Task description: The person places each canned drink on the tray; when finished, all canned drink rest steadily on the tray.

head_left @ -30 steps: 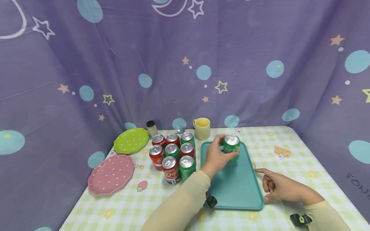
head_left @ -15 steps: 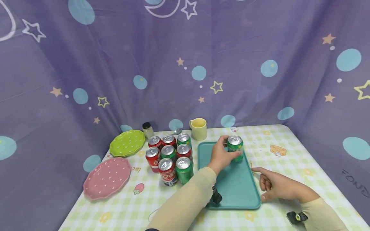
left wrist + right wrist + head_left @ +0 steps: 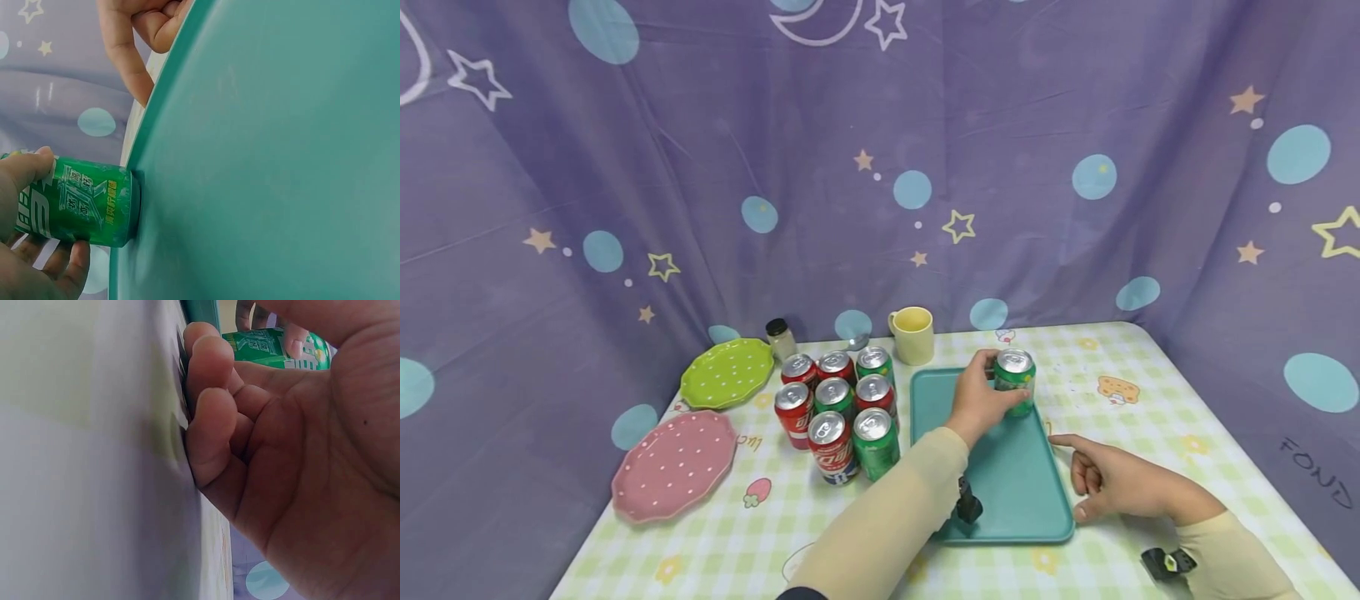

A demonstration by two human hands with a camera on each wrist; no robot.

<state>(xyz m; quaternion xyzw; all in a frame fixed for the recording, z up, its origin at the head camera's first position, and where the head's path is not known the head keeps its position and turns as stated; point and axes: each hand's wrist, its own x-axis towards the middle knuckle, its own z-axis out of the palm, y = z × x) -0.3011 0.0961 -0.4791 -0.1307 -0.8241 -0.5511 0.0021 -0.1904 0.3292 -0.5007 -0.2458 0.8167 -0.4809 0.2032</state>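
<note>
In the head view, my left hand [image 3: 985, 402] holds a green soda can [image 3: 1015, 372] upright at the far right corner of a teal tray [image 3: 1015, 492]. The left wrist view shows thumb and fingers around the can, whose base appears to touch the tray close to its rim. My right hand [image 3: 1131, 483] lies beside the tray's right side. Its index finger reaches straight to the rim and its thumb is by the near right corner. The right wrist view shows its other fingers curled against the tablecloth, holding nothing.
Left of the tray stand several red and green soda cans [image 3: 835, 390] grouped together. Behind them are a yellow mug [image 3: 914, 337], a spoon [image 3: 857, 342] and a black-lidded jar [image 3: 781, 340]. A green plate [image 3: 727, 372] and a pink plate [image 3: 675, 467] lie at left.
My left hand has moved the green can a little to the right, toward the tray's far right corner. The right hand keeps its place at the rim. The head view has shifted slightly.
</note>
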